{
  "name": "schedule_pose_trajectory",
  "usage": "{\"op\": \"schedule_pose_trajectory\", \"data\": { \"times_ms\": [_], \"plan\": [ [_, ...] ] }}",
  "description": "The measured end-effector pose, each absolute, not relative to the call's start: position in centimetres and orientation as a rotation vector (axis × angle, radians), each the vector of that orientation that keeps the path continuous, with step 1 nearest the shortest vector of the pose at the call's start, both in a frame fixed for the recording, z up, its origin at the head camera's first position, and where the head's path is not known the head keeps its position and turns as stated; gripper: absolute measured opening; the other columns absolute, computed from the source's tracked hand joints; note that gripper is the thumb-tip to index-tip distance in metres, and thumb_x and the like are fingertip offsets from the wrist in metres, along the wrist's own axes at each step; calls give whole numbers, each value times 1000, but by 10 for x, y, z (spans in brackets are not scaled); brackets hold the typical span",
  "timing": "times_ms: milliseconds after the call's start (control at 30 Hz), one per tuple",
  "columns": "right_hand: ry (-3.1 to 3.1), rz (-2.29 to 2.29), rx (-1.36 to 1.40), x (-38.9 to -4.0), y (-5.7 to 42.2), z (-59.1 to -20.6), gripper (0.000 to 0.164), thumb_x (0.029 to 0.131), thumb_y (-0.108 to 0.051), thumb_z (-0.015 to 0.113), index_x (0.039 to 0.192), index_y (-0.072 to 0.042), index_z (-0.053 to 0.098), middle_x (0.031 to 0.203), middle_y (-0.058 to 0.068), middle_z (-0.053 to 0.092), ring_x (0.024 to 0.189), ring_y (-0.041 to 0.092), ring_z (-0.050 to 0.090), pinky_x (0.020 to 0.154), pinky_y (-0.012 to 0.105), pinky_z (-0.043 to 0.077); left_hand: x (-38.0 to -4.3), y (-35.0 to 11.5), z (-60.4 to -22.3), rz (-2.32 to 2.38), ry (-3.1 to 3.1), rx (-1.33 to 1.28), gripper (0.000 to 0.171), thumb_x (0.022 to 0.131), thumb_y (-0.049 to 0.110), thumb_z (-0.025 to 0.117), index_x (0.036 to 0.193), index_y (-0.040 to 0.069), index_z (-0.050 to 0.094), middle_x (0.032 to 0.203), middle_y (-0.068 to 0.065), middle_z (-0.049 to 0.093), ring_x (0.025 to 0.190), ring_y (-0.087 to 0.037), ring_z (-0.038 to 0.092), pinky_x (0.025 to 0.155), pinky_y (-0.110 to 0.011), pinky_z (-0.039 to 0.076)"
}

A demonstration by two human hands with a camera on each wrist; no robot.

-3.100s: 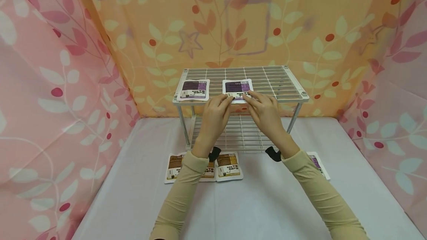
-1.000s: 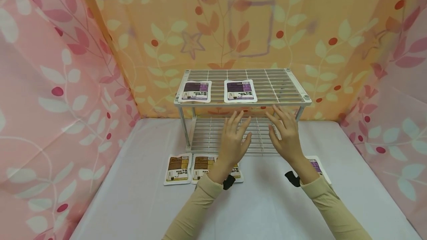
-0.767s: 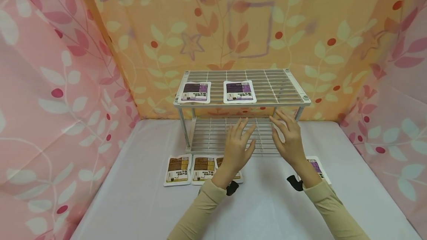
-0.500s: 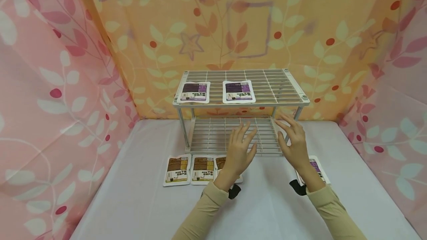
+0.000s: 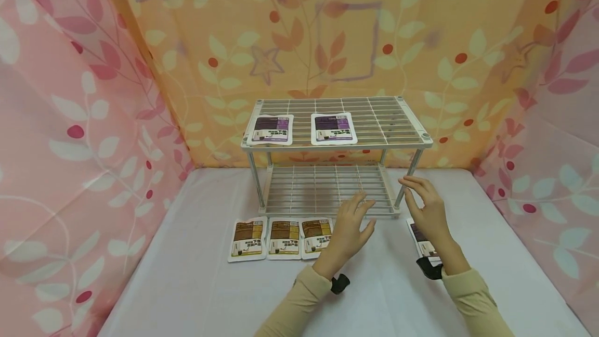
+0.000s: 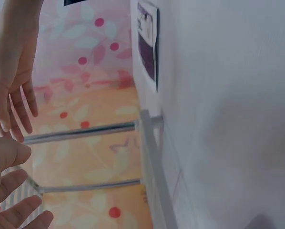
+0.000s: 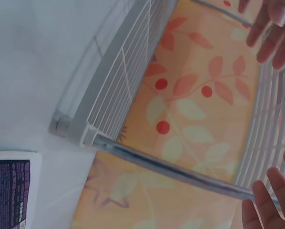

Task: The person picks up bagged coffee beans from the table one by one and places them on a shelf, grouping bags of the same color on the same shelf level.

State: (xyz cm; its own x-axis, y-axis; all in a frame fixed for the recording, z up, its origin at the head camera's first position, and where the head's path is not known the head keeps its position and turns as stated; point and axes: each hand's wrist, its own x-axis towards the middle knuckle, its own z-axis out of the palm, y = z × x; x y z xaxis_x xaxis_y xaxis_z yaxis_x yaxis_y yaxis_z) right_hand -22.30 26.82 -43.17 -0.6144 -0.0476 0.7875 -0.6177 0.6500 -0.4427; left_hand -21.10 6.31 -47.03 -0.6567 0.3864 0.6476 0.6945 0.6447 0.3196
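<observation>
Beige sleeves (image 5: pixel 477 303) lead to your left hand (image 5: pixel 346 228) and right hand (image 5: pixel 430 217), each grip loose and empty; a flat, purple-printed packet (image 5: pixel 423 243) lies on the bench (image 5: pixel 379 295) near the white wire rack (image 5: pixel 388 145). Your left-wrist view bares the gap between packet and right hand, hidden from the head.

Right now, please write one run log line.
left hand: empty; right hand: empty; rack top: two purple packs; table: three brown packs, one purple pack

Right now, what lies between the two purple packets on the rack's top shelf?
Only bare wire shelf: the head view shows an open gap between the left purple packet and the right purple packet.
</observation>
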Motion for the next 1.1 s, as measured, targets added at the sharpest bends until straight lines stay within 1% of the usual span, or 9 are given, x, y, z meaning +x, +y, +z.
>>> {"op": "schedule_pose_trajectory", "data": {
  "times_ms": [167,233,433,500,567,667,700,967,1100],
  "plan": [
    [-2115,911,478,-222,279,-437,23,85,3,60,106,-4,69,106,11,64,104,19,55,95,8,32,-204,75,-484,-790,-2391,-875,45,88,26,62,131,17,50,138,-6,44,127,-21,43,104,-47,36],
    [-2129,898,450,-222,283,-439,22,85,2,61,105,-4,69,106,11,64,103,18,55,94,7,31,-202,79,-489,-799,-2418,-889,46,88,27,62,132,17,49,138,-6,44,126,-21,44,104,-45,37],
    [-2172,874,371,-216,292,-445,21,86,0,60,105,-4,69,105,12,64,97,18,54,83,7,33,-196,93,-502,-914,-2456,-930,48,89,26,61,133,16,47,138,-8,45,126,-20,45,100,-38,42],
    [-2210,861,351,-213,295,-448,22,86,0,60,106,-4,68,106,14,63,98,22,55,84,16,38,-194,97,-505,-932,-2461,-948,48,89,26,61,133,16,47,138,-8,46,125,-19,45,99,-37,42],
    [-2262,854,341,-211,299,-450,23,86,-1,60,108,-3,67,107,16,62,101,30,55,86,31,42,-193,102,-507,-935,-2465,-967,48,89,26,61,133,15,47,137,-9,47,125,-19,46,99,-35,42],
    [-2344,845,342,-208,305,-456,27,85,-1,61,112,1,64,110,21,59,105,40,52,85,54,40,-192,108,-509,-930,-2490,-991,49,90,27,60,135,14,46,136,-9,47,124,-18,47,100,-33,42],
    [-2368,843,346,-207,307,-457,28,85,-1,61,113,2,63,111,22,58,106,42,51,85,58,39,-191,110,-510,-934,-2501,-999,49,90,27,59,135,13,45,136,-9,47,124,-18,47,100,-33,41],
    [-2553,816,308,-200,327,-463,35,89,-10,59,120,5,56,119,30,50,108,51,43,86,66,32,-190,124,-518,-986,-2596,-1045,53,92,28,57,139,13,39,137,-9,46,126,-17,44,103,-27,38],
    [-2628,810,298,-196,340,-464,39,89,-11,59,122,9,52,119,35,47,109,54,41,88,68,31,-189,131,-522,-1000,-2629,-1073,54,92,28,57,139,12,39,137,-8,46,127,-15,43,104,-24,36]
  ]
}}
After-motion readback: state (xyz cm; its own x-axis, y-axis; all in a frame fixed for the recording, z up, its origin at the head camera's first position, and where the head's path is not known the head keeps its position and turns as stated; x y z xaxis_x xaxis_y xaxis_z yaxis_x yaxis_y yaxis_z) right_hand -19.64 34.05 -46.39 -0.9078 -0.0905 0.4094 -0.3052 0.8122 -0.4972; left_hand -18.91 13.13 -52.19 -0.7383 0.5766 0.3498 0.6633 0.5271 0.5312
